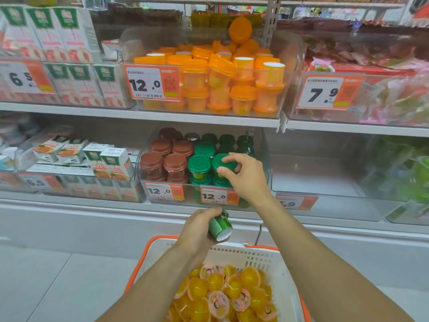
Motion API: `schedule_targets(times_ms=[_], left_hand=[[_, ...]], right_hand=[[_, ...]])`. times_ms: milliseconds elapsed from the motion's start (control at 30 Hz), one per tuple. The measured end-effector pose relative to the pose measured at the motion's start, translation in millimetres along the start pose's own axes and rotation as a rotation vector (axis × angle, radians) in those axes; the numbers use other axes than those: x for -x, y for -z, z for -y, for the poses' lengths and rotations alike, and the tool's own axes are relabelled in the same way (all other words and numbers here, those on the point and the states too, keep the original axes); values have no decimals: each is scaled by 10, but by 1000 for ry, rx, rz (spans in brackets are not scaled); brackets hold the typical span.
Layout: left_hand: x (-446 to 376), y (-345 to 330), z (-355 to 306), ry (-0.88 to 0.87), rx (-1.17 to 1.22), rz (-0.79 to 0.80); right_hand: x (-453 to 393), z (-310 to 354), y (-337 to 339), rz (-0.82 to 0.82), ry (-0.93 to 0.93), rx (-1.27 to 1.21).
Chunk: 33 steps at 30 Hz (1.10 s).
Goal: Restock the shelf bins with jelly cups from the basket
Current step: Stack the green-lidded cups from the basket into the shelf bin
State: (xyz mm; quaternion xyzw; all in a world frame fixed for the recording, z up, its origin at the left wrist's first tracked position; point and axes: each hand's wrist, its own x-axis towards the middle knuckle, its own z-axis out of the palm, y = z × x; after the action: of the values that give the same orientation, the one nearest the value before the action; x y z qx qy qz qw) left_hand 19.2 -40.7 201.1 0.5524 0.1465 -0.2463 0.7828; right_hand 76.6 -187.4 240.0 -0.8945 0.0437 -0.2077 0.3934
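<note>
— While your left hand (pixel 197 226) grips a green jelly cup (pixel 220 225) tilted on its side over the basket (pixel 250 254), where does it go?

— Up and to the right: the lower shelf bin (pixel 262 145), just above. Your right hand (pixel 243 175) is nearer, pinching a glossy green-lidded cup (pixel 220 161) upright in the front row, beside the brown-lidded cups (pixel 175 162).

— And the basket?

— Smooth, domed yellow jellies (pixel 216 282).

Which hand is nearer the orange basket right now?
Left. The left hand grips a green cup just above the basket rim; the right hand is up at the lower bin.
</note>
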Motion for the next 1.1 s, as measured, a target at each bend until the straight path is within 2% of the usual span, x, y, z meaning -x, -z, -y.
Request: schedule_targets(times_ms=[167,400,533,567,633,700,767,933,1000,1100], left_hand=[[-12,80,18,-18,-43,23],[45,92,-65,-71,31,44],[125,62,-146,-63,105,151],[149,59,-169,-72,131,174],[166,58,-194,-108,161,233],[178,43,-216,-135,152,304],[191,17,-230,-145,136,351],[225,-83,-218,-136,102,365],[183,-89,-189,-127,98,270],[93,-21,-133,-130,-35,62]], right_hand=[[22,19,1,-4,-4,62],[71,31,133,53,17,60],[104,138,324,-71,59,-80],[124,196,400,8,34,-147],[187,310,538,392,-33,-240],[269,361,598,756,-55,-204],[320,337,595,866,-38,-208],[341,246,693,736,-87,-237],[301,206,766,579,-78,-239],[192,89,853,255,-45,-207]])
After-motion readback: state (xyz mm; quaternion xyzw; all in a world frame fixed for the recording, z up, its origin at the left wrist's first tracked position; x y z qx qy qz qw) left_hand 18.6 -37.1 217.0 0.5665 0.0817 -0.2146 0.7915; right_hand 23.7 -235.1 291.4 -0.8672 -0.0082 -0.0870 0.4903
